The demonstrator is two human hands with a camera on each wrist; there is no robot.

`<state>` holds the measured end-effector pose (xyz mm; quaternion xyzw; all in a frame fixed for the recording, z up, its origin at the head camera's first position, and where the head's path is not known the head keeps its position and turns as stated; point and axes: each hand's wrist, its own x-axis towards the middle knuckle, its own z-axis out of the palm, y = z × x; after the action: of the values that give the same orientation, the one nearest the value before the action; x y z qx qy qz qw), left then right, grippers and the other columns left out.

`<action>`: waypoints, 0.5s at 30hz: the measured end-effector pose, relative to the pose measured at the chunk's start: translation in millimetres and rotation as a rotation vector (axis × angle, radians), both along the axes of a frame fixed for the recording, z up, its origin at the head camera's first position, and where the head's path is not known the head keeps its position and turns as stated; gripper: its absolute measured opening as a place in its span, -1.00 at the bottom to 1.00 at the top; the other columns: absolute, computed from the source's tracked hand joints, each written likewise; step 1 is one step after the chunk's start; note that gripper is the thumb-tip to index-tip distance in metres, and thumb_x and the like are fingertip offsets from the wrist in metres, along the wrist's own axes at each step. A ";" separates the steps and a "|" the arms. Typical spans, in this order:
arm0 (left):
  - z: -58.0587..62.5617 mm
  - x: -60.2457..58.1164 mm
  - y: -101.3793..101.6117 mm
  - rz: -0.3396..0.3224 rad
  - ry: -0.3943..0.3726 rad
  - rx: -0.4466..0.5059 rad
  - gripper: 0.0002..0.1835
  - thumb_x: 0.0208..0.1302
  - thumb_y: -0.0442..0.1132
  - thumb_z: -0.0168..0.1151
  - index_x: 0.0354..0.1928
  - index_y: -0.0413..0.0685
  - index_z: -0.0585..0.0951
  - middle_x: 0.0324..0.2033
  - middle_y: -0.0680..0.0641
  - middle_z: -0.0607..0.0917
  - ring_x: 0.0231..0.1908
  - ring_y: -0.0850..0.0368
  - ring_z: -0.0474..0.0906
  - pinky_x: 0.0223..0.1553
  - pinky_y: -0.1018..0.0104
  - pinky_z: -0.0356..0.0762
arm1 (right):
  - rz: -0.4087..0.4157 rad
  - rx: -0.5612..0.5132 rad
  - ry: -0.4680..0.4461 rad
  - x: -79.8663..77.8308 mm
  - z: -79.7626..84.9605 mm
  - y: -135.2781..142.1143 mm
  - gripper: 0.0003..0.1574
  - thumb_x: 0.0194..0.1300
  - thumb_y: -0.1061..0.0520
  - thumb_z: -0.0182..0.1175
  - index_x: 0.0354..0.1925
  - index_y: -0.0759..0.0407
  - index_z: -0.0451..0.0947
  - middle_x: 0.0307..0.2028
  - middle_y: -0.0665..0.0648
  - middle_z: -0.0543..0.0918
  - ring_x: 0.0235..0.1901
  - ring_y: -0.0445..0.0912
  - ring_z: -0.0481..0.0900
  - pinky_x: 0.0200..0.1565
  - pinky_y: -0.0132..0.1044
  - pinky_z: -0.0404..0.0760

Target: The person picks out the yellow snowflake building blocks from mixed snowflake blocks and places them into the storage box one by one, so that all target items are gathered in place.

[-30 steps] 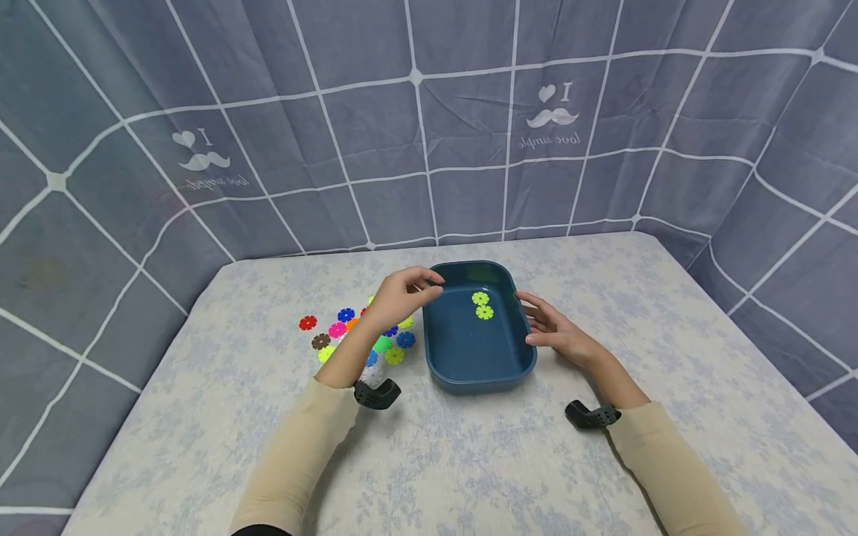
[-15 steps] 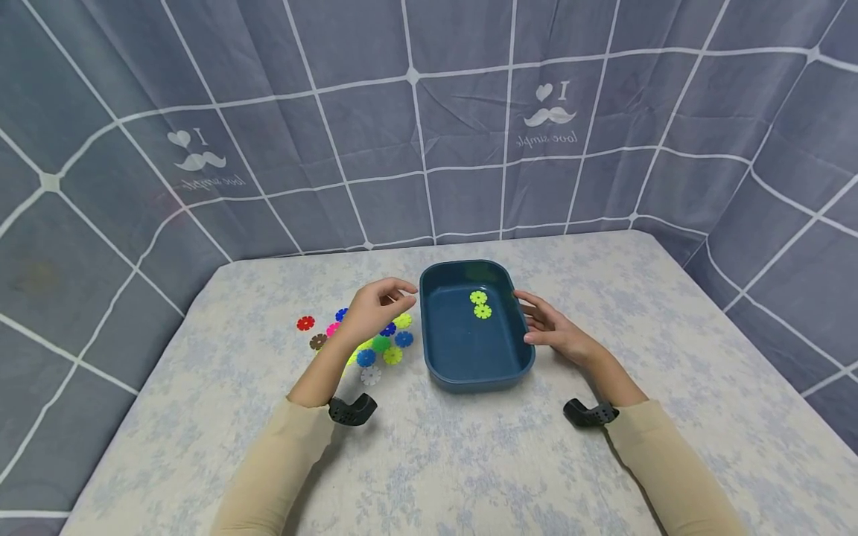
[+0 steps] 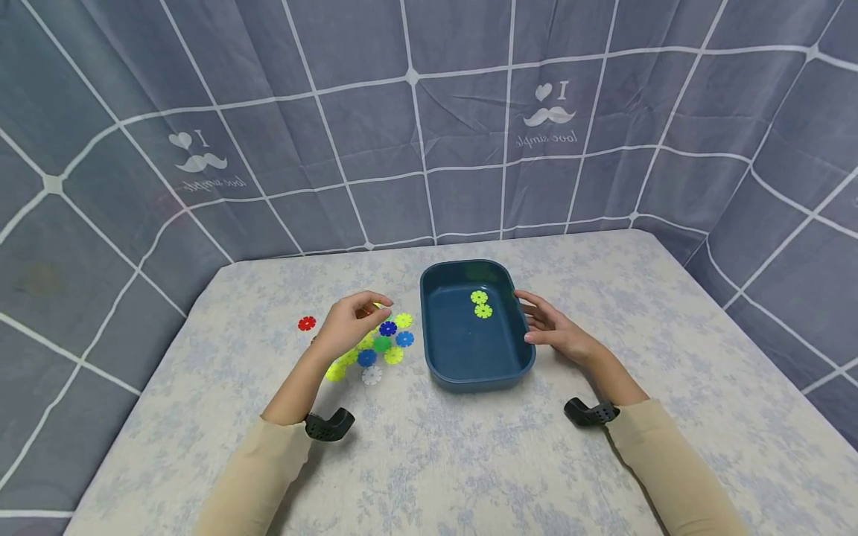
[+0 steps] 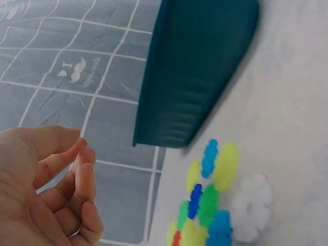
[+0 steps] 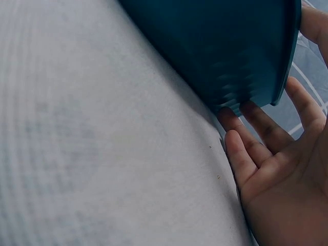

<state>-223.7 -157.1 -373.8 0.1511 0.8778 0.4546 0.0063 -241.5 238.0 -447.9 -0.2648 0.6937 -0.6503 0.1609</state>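
A dark blue plastic basin (image 3: 477, 353) stands on the table, and two yellow-green snowflake discs (image 3: 481, 304) lie inside it. My left hand (image 3: 348, 321) hovers above the pile of loose snowflake discs (image 3: 382, 344) left of the basin, hiding part of it. In the left wrist view its fingers (image 4: 86, 179) are loosely curled and nothing is between them and the thumb. My right hand (image 3: 561, 339) rests against the basin's right side. The right wrist view shows its fingertips (image 5: 248, 108) touching the outer wall, with the thumb up by the rim.
A red snowflake disc (image 3: 307, 324) lies apart at the left of the pile, and a white one (image 3: 372, 374) at its near edge. A pale floral cloth (image 3: 456, 461) covers the table. Behind it hangs a grey-blue checked curtain (image 3: 462, 193).
My left hand has moved from over the basin's left rim leftward and nearer, to above the loose discs. My right hand has kept its place on the basin.
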 end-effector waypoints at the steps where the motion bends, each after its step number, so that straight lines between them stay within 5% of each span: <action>1: -1.8 0.9 -1.8 0.000 -0.008 -0.001 -0.74 0.39 -0.16 0.20 0.02 -0.11 0.65 -0.30 -0.11 0.62 -0.31 -0.04 0.50 -0.31 0.19 0.48 | 0.002 -0.002 0.000 -0.1 -0.1 0.2 0.07 0.32 0.20 0.22 0.54 0.18 -0.22 0.47 0.45 -0.13 0.38 0.40 0.01 0.12 -0.31 0.43; 15: -27.0 14.6 -31.8 0.068 -0.073 -0.046 -0.73 0.38 -0.17 0.22 0.00 -0.18 0.63 -0.32 -0.13 0.62 -0.37 -0.02 0.48 -0.40 0.23 0.46 | 0.001 -0.004 0.001 -1.0 -0.7 0.2 0.05 0.32 0.24 0.20 0.54 0.19 -0.21 0.49 0.41 -0.16 0.39 0.39 -0.01 0.12 -0.32 0.44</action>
<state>-209.1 -188.9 -400.8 0.1041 0.8918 0.4396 0.0262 -242.5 238.2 -448.7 -0.2658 0.6924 -0.6513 0.1604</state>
